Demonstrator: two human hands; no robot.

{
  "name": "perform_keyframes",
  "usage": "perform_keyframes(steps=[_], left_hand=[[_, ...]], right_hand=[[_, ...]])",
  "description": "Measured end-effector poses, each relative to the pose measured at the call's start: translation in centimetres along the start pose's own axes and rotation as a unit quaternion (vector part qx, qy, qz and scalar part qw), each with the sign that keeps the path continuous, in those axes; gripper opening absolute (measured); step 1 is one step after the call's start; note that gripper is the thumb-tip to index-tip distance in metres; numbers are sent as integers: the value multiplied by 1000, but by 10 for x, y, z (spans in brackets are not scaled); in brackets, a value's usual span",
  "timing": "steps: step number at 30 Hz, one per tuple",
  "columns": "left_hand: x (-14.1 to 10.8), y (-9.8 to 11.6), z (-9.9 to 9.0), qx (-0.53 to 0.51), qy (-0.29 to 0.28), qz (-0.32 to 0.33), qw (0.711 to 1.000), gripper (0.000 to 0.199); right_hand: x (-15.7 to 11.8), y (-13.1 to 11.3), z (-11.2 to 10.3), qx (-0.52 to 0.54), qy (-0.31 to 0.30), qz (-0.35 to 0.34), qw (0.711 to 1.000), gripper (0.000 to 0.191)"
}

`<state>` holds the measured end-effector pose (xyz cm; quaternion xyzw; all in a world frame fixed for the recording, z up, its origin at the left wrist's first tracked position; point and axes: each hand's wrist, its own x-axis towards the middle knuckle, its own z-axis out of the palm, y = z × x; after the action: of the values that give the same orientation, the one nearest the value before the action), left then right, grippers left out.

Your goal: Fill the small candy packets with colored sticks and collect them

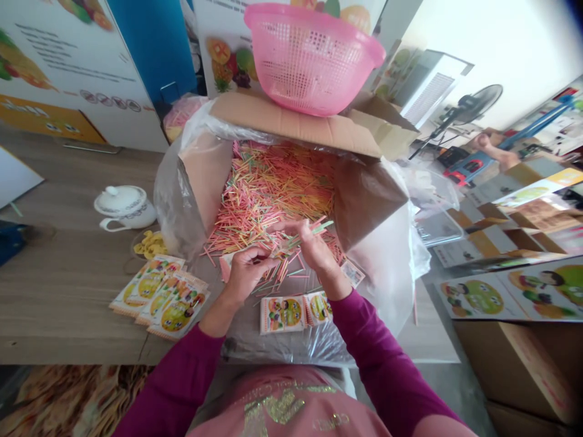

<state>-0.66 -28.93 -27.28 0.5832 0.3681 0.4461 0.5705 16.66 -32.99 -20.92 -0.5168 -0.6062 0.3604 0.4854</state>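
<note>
A large heap of thin pink, orange, green and yellow sticks (268,194) fills a cardboard box (291,121) lined with a clear plastic bag (182,206). Over the loose sticks at the heap's front, my left hand (246,273) pinches a small bunch of them between its fingers. My right hand (314,249) holds several sticks, with green ends poking out above its fingers. The hands nearly touch. Printed paper packets (282,314) lie on the plastic just below my hands.
A pink plastic colander (310,60) rests on the box's far flap. On the wooden table (68,291) at left stand a white lidded pot (125,206) and yellow snacks (150,244), beside more printed packets (159,297). At right are a fan (473,100), flattened printed cartons and another person's bare limb (494,149).
</note>
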Motion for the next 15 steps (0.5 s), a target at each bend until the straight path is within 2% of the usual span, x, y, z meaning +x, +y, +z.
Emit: perform_keyframes(steps=[4,6,8,10,13,15], left_hand=[[0,0,4,-8,4,10,1000,24],[0,0,5,-28,5,-13,1000,24],[1,0,7,-55,0,-46,997,25],[2,0,12,-78,-13,-63,995,28],[-3,2,21,-91,-57,-57,993,34],[-15,5,20,-65,-87,-50,993,33]], right_hand=[[-4,9,6,51,-20,-23,998,60],[-3,15,7,114,-16,-30,993,64],[-1,16,9,153,18,-14,988,70],[1,14,15,148,47,10,988,71],[-1,8,31,127,36,24,991,68],[-2,10,40,129,41,27,990,66]])
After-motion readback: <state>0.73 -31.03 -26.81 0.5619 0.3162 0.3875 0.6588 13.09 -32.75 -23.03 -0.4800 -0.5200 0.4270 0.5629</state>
